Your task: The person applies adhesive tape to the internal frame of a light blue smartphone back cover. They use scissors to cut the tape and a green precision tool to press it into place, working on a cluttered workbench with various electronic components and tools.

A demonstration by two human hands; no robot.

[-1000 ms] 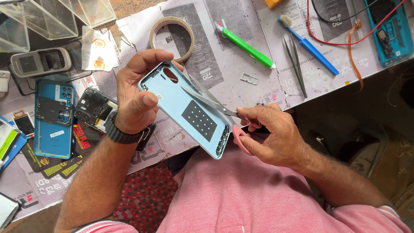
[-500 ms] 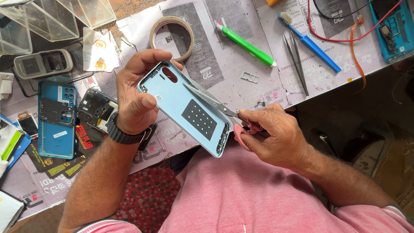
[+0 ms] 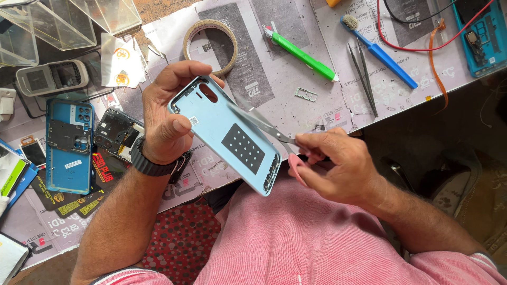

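My left hand (image 3: 169,119) grips a light blue phone back cover (image 3: 224,140) by its top end, inner side up, with a dark dotted pad in its middle. A black watch sits on that wrist. My right hand (image 3: 330,163) is closed on small pink-handled scissors (image 3: 264,125), whose metal blades lie across the cover's upper right edge. Both hands are held above my lap, just in front of the table edge.
On the table: a tape roll (image 3: 210,43), a green-handled tool (image 3: 302,48), tweezers (image 3: 363,76), a blue brush (image 3: 377,50), a SIM tray (image 3: 306,94), a blue phone frame (image 3: 69,145), a dark phone part (image 3: 115,133), clear plastic boxes (image 3: 63,21), red wires (image 3: 422,31).
The cover and both hands have stayed nearly in place; the scissors blades shifted slightly along the cover's edge.
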